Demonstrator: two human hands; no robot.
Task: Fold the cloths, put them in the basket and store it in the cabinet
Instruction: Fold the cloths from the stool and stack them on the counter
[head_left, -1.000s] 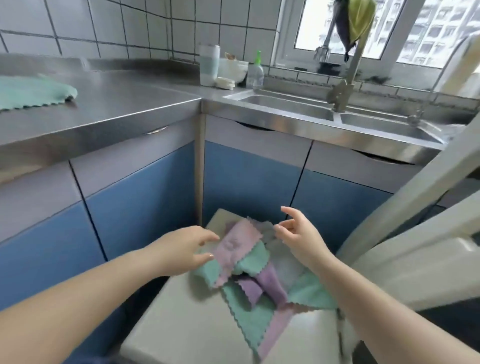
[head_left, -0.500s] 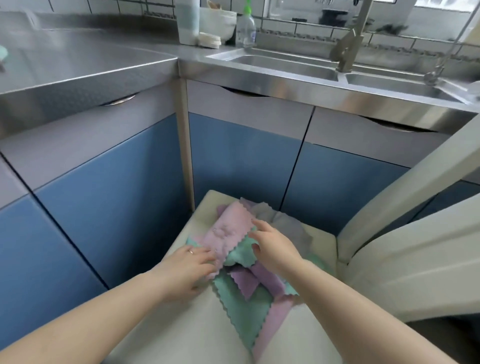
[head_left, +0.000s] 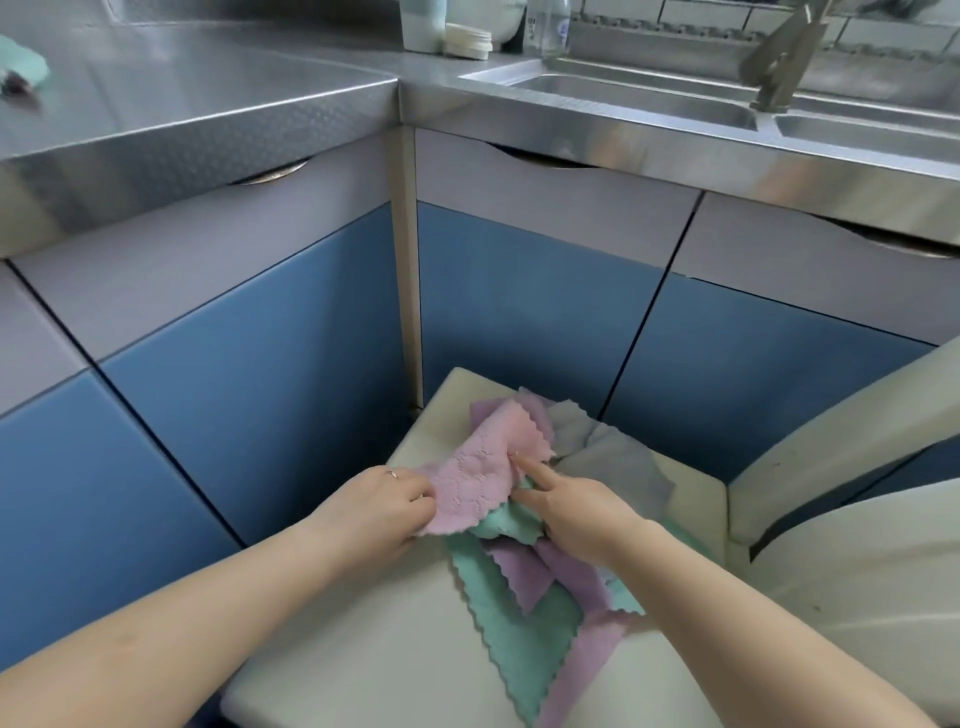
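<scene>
A heap of small scalloped cloths in pink, green, purple and grey lies on a pale chair seat (head_left: 363, 654). My left hand (head_left: 382, 506) pinches the left edge of the pink cloth (head_left: 483, 467) on top of the heap. My right hand (head_left: 576, 512) grips the same pink cloth at its right side, forefinger stretched along it. Below them lie a green cloth (head_left: 524, 623), purple cloths (head_left: 566, 577) and a grey cloth (head_left: 608, 457). Another green cloth (head_left: 23, 62) rests on the steel counter at far left. No basket is in view.
Blue and grey cabinet doors (head_left: 270, 374) stand shut right behind the chair, under a steel counter (head_left: 208, 98). A double sink (head_left: 649, 98) with a tap, a cup (head_left: 423, 23) and a bottle are at the back. The chair's white backrest (head_left: 852, 519) rises on the right.
The view has tilted down and closer. Both hands dropped from above the heap onto it and took hold of the pink cloth, which is now lifted slightly.
</scene>
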